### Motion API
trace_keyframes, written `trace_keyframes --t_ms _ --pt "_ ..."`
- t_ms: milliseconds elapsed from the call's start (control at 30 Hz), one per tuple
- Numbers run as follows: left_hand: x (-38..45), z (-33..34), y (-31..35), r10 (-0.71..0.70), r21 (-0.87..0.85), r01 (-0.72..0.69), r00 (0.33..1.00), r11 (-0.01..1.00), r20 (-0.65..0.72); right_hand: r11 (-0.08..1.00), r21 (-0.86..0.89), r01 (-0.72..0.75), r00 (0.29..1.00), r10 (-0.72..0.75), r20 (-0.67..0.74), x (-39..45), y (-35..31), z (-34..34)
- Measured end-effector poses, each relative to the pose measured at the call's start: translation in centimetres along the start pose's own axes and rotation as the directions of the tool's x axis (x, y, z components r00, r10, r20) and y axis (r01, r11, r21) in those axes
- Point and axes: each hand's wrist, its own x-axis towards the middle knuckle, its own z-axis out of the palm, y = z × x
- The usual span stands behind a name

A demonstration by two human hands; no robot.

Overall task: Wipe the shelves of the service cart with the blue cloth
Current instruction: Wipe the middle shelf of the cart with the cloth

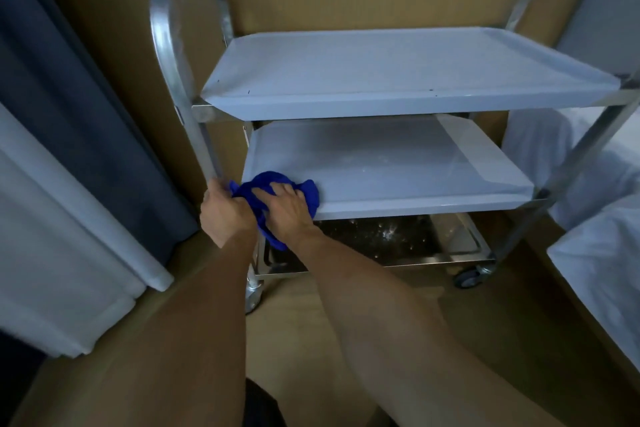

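Just left of the frame's centre, the right hand (289,210) is pressing the bunched blue cloth (277,191) with spread fingers onto the middle shelf (398,163)'s near-left corner, while the left hand (225,215) is gripping the service cart (381,73)'s upright post (207,149).

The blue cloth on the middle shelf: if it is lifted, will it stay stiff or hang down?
The blue cloth is probably floppy: it lies bunched under the right hand, and one end droops over the middle shelf edge. It looks light, so it likely slides easily on that smooth surface.
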Motion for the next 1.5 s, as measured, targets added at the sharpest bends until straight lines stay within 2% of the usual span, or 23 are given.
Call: trace_keyframes --t_ms 100,167,267,367,467,567,667,800,867,933,1000,1033,1200,1267,1367,1400,1433,1467,1500 --pt "0.4 0.3 -0.8 0.077 0.064 -0.076 0.997 0.995 -0.011 0.999 -0.014 -0.032 0.999 0.032 -0.020 1.5 -0.5 0.8" --pt "0.2 0.6 -0.6 0.070 0.094 -0.067 0.997 0.993 -0.027 0.998 -0.009 -0.055 0.996 0.054 -0.068 1.4 0.0 1.0" --pt "-0.3 1.7 0.6 -0.034 0.062 0.039 0.996 0.997 -0.083 0.995 -0.010 -0.096 0.986 0.093 -0.139 0.3 1.9 0.6" --pt "-1.1 4.1 2.5 -0.173 0.047 0.178 0.981 0.983 -0.087 0.976 -0.022 -0.218 0.957 0.210 -0.199 -1.4 6.1 -0.9" --pt "-3.5 7.9 4.6 -0.156 0.250 0.127 0.983 0.960 0.099 0.941 -0.024 -0.338 0.906 0.318 -0.279 -3.6 11.7 -2.5" --pt "-7.7 11.6 7.2 -0.163 0.368 0.034 0.930 0.929 0.328 0.920 -0.033 -0.392 0.875 0.361 -0.324 -5.9 16.5 -3.9" --pt "-9.2 13.4 8.5 -0.244 0.451 0.053 0.894 0.891 0.376 0.902 -0.050 -0.429 0.852 0.385 -0.354 -8.0 20.1 -5.2" --pt "-7.7 14.9 8.6 -0.312 0.437 0.110 0.851 0.893 0.423 0.840 -0.059 -0.540 0.792 0.483 -0.373 -10.7 26.6 -8.0" --pt "-7.6 15.4 8.4 -0.325 0.413 0.148 0.857 0.899 0.400 0.773 -0.069 -0.630 0.738 0.568 -0.364 -11.9 30.3 -9.7" --pt "-8.4 16.0 8.3 -0.287 0.403 0.133 0.892 0.905 0.349 0.688 -0.048 -0.725 0.652 0.661 -0.373 -13.5 34.3 -11.4" --pt "-9.0 16.5 8.2 -0.229 0.439 0.111 0.947 0.892 0.226 0.611 -0.013 -0.792 0.573 0.734 -0.365 -15.0 37.6 -13.0" --pt "-9.3 16.6 8.2 -0.208 0.457 0.107 0.962 0.883 0.177 0.591 -0.012 -0.807 0.555 0.750 -0.360 -15.5 38.8 -13.4" --pt "-9.4 16.2 7.8 -0.126 0.464 0.037 0.978 0.885 0.163 0.535 -0.064 -0.842 0.521 0.777 -0.353 -14.6 38.8 -13.2" --pt "-8.5 15.4 6.4 -0.026 0.447 -0.053 0.985 0.893 0.169 0.524 -0.093 -0.847 0.522 0.784 -0.336 -14.2 38.5 -13.2" --pt "-7.3 13.0 4.1 0.160 0.330 -0.195 0.978 0.924 0.133 0.500 -0.121 -0.858 0.511 0.805 -0.302 -13.0 37.2 -12.9" --pt "-7.1 11.9 3.4 0.159 0.288 -0.178 0.983 0.941 0.089 0.503 -0.138 -0.853 0.520 0.805 -0.284 -12.3 36.3 -12.6" --pt "-6.7 11.0 2.9 0.100 0.264 -0.101 0.995 0.959 0.020 0.512 -0.152 -0.846 0.534 0.802 -0.269 -11.5 35.2 -12.3" --pt "-6.2 10.3 2.3 -0.032 0.244 0.049 0.997 0.969 -0.071 0.523 -0.165 -0.836 0.548 0.796 -0.257 -10.6 33.9 -11.8" --pt "-5.3 9.6 1.9 -0.207 0.194 0.240 0.962 0.951 -0.176 0.536 -0.179 -0.825 0.565 0.789 -0.242 -9.6 32.4 -11.3"
